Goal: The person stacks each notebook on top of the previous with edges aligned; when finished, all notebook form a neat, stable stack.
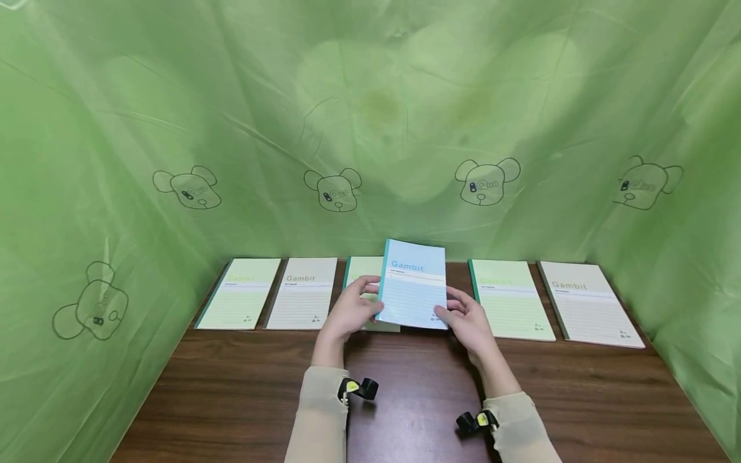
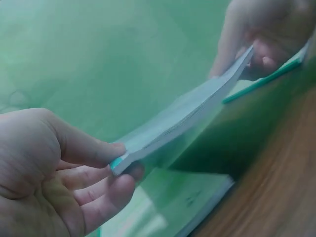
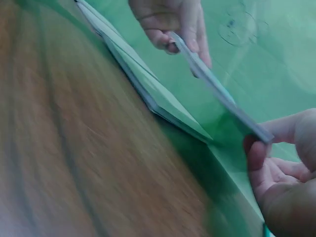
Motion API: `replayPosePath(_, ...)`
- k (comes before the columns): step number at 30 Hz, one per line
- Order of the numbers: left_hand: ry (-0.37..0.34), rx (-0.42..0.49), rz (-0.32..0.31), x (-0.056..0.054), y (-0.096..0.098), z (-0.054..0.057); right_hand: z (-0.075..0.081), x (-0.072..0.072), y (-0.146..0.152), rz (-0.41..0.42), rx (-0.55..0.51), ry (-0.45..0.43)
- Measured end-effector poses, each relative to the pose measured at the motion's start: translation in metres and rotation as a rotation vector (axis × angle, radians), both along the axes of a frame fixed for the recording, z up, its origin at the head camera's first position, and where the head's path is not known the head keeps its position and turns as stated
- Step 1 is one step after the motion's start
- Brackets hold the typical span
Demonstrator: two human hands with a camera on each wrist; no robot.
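Note:
A blue notebook [image 1: 413,289] marked "Gambit" is held up off the table, cover facing the head camera. My left hand [image 1: 351,308] pinches its lower left edge, thumb on the cover and fingers beneath. On the opposite side my right hand [image 1: 467,319] pinches the lower right corner the same way. In the left wrist view the notebook [image 2: 182,116] slants between both hands, its page edges showing. Partly hidden under it lies a green notebook [image 1: 361,265] on the table. The right wrist view shows the blue notebook [image 3: 222,94] edge-on.
Left of the hands lie a green notebook [image 1: 238,292] and a white notebook [image 1: 302,292]. To the right lie another green notebook [image 1: 511,299] and white notebook [image 1: 587,302]. The dark wooden table [image 1: 231,392] meets a green curtain [image 1: 399,128] at the back and sides.

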State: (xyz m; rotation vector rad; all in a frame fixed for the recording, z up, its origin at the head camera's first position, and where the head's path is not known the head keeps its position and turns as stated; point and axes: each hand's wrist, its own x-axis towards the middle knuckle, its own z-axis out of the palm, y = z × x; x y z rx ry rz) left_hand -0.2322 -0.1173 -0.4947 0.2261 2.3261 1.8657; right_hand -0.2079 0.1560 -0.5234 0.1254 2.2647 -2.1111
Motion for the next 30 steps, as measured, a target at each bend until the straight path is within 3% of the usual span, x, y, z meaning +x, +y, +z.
replayPosePath(5,0.009,-0.017,0.050,0.004,-0.028,0.003,-0.002,0.002,-0.030,-0.029,-0.087,0.020)
replayPosePath(13,-0.004,-0.086,0.160,0.007,-0.058,0.000,-0.008,0.002,-0.064,0.032,-0.138,0.060)
replayPosePath(22,-0.050,-0.108,0.261,0.004,-0.067,-0.012,-0.021,-0.010,-0.081,0.070,-0.124,0.078)
replayPosePath(30,-0.052,-0.239,0.313,0.000,-0.063,-0.018,-0.022,-0.015,-0.088,0.069,0.032,0.087)
